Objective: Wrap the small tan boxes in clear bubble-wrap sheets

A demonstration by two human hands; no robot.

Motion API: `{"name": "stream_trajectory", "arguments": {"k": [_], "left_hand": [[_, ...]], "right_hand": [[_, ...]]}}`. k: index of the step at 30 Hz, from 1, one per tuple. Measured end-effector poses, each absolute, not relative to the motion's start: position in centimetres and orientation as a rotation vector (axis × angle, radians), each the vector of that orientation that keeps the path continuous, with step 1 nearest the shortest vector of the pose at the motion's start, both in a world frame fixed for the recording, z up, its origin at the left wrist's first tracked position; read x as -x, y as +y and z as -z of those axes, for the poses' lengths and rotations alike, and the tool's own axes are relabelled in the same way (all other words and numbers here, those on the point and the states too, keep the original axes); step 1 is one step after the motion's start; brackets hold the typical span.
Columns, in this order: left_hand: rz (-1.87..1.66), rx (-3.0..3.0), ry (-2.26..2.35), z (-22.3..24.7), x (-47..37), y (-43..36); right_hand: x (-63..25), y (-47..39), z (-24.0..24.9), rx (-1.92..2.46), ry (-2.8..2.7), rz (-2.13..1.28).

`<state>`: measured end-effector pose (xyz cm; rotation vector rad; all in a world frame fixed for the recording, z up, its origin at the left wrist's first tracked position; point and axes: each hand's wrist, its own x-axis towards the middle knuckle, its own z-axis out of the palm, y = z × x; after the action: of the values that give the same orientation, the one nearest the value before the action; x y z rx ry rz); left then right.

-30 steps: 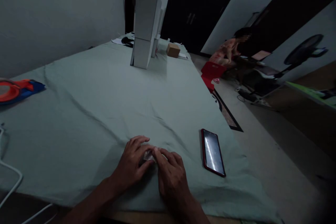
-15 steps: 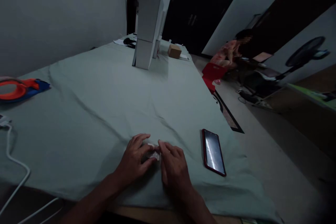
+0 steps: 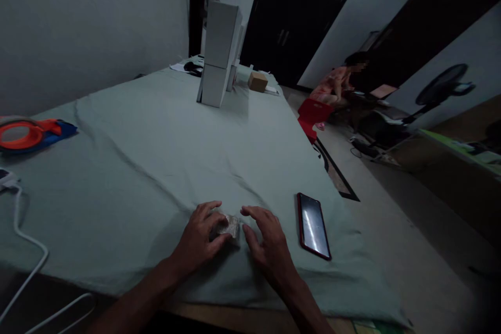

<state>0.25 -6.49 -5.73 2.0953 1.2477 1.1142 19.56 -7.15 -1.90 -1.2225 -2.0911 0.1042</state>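
Near the front edge of the cloth-covered table, my left hand (image 3: 204,234) grips a small, pale, shiny block (image 3: 232,226) between thumb and fingers. Its surface looks like clear or silvery wrapping, but the exact kind cannot be made out. Part of the block is hidden behind my left fingers. Just to its right is my right hand (image 3: 266,235), thumb and fingers apart, with nothing in it. A phone (image 3: 313,227) in a dark red case lies face up on the cloth, right of my right hand.
Tall white boxes (image 3: 219,52) stand toward the far end, with a small brown box (image 3: 258,82) behind to the right. An orange tape roll (image 3: 23,135) on something blue lies at left, above a white cable (image 3: 29,237). A person (image 3: 331,86) sits beyond the table's right side.
My right fingers have come away from the block and spread apart, moving slightly right. My left hand stays on the block, more of which now shows. The view has shifted slightly.
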Motion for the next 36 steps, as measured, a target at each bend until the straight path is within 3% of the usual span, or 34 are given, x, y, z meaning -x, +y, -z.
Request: {"name": "stream_trajectory", "arguments": {"k": [13, 24, 36], "left_hand": [[-1.116, -2.061, 1.247, 5.6, -0.4, -6.6], [-1.154, -2.081, 1.251, 5.3, -0.4, -6.7], [-1.171, -2.149, 1.224, 5.5, -0.3, -6.3]], "right_hand": [[-18.6, -7.0, 2.0, 1.235, -2.328, -0.058], [-19.9, -1.5, 2.2, 1.566, -1.884, -0.719], [-18.1, -0.6, 1.7, 1.444, -1.893, -0.832]]}}
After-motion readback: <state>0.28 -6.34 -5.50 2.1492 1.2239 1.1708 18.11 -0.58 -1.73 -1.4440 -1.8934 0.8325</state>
